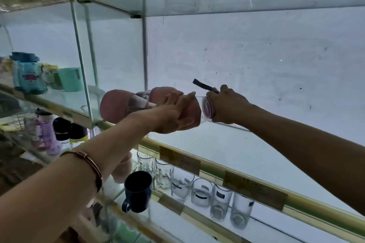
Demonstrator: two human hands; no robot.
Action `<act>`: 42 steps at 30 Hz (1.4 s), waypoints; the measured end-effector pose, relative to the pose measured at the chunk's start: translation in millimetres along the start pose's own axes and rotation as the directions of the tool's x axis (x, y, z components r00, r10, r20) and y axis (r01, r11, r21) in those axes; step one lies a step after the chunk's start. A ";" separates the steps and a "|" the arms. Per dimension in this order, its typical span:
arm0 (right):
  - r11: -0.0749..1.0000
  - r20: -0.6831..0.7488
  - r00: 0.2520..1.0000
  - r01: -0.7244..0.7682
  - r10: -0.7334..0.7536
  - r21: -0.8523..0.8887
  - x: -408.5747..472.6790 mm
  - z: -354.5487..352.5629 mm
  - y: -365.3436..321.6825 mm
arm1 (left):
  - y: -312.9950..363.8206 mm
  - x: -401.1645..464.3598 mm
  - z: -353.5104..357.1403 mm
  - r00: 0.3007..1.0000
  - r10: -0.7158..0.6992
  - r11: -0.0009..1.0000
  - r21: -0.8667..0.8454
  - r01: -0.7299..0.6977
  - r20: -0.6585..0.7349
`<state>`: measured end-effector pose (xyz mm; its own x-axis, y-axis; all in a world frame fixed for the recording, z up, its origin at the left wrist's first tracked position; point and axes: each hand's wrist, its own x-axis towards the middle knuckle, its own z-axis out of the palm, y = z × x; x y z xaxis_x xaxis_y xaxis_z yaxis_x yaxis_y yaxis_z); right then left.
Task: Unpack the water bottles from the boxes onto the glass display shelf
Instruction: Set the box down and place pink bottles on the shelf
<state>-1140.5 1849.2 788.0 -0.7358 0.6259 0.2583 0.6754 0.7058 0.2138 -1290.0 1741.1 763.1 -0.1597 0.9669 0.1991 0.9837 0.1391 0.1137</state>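
Both hands on pink bottles at the front of the glass shelf.

Your left hand (pixel 173 112) has its fingers (pixel 189 95) wrapped over a pink bottle (pixel 190 113) lying sideways; your right hand (pixel 227 104) curls round the cap end of a clear bottle (pixel 206 109) with a dark strap (pixel 203 85). Both hang just above the glass display shelf (pixel 276 144), another pink bottle (pixel 112 104) beside them. They look light and rigid, probably smooth enough to slip, so grip the body, not the strap, and set them down gently on glass. The gold shelf-edge labels (pixel 179 159) are too blurred to read.
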 end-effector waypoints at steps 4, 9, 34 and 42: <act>0.995 0.250 0.965 -0.061 0.080 -0.082 -5.0 -25.9 2.0 | 4.6 1.9 -5.9 0.987 0.163 0.985 -0.054 -0.163 -0.007; 0.994 0.109 0.988 -0.108 0.110 -0.024 -22.6 -17.1 7.2 | -1.3 22.5 3.9 0.956 0.204 0.959 0.238 -0.153 -0.209; 0.968 0.047 0.993 -0.114 0.106 0.223 -90.9 -31.1 -27.4 | 1.4 -76.7 6.5 0.904 0.105 0.959 -0.197 -0.202 -0.415; 0.901 -0.163 0.985 0.123 -0.058 0.417 -164.6 -51.2 -94.0 | -3.1 -166.8 13.3 0.843 0.005 0.917 -0.333 -0.217 -0.537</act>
<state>-1080.4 1662.8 773.6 -0.7562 0.5210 0.3959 0.4981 0.8507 -0.1682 -1265.2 1582.2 716.6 -0.1742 0.7012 0.6913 0.9099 -0.1538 0.3854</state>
